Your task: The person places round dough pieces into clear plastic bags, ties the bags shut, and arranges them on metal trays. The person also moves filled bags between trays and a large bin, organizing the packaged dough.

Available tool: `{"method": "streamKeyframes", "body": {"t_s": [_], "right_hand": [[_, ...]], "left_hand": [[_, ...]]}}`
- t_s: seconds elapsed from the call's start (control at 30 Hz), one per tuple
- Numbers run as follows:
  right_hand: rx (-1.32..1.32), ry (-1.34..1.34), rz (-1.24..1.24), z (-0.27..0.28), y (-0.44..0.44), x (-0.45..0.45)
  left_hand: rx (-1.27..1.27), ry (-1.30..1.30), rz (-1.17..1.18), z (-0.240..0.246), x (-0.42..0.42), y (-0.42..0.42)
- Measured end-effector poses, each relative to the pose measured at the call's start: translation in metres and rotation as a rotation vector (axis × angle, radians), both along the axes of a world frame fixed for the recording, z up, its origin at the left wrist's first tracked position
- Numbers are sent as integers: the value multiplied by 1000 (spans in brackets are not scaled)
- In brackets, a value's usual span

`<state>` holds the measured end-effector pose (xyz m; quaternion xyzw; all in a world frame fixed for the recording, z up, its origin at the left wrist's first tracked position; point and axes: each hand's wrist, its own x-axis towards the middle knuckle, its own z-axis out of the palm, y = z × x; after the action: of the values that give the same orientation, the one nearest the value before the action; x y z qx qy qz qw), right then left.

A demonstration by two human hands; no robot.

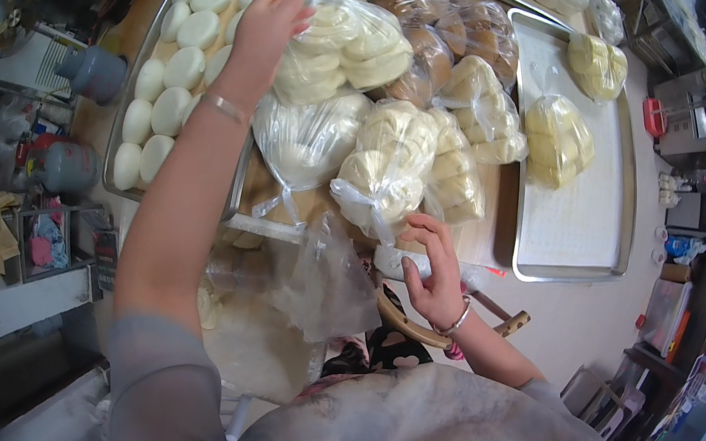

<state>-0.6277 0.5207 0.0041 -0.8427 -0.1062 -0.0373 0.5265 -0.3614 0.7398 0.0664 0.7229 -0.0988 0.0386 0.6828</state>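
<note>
My left hand reaches to the far side of the table, its fingertips at the upper left of a clear plastic bag of pale steamed buns; whether they grip it I cannot tell. My right hand is raised with curled, parted fingers and nothing in it, just below a knotted bag of pale buns. Another tied bag lies between the tray and that bag. Round white buns fill a metal tray at the upper left. Bags of brown buns lie behind. An empty clear bag hangs at the table's near edge.
On the right, a metal tray lined in white holds two bags of yellowish buns. A wooden chair stands close below the table edge. Gas cylinders stand at the left, and shelves and appliances line the right.
</note>
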Motion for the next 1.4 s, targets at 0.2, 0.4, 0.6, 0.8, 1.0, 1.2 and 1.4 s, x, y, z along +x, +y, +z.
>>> {"method": "streamKeyframes", "body": {"t_s": [0.2, 0.4, 0.6, 0.8, 1.0, 1.2, 1.4], "right_hand": [[76, 128, 4, 2, 8, -36], [164, 181, 140, 4, 14, -125], [59, 269, 191, 9, -1, -262], [-126, 290, 329, 20, -59, -327], [-77, 228, 222, 12, -154, -353], [-21, 455, 44, -1, -348, -381], [5, 412, -265, 30, -524, -398]], "left_hand": [[-70, 268, 174, -16, -159, 29], [-127, 527, 176, -35, -367, 11], [-264, 598, 43, -41, -481, -15], [-197, 670, -70, -43, -544, -56], [-251, 728, -245, -50, -568, -161], [-115, 802, -349, -60, -564, -354], [-90, 758, -850, -38, -547, -549]]}}
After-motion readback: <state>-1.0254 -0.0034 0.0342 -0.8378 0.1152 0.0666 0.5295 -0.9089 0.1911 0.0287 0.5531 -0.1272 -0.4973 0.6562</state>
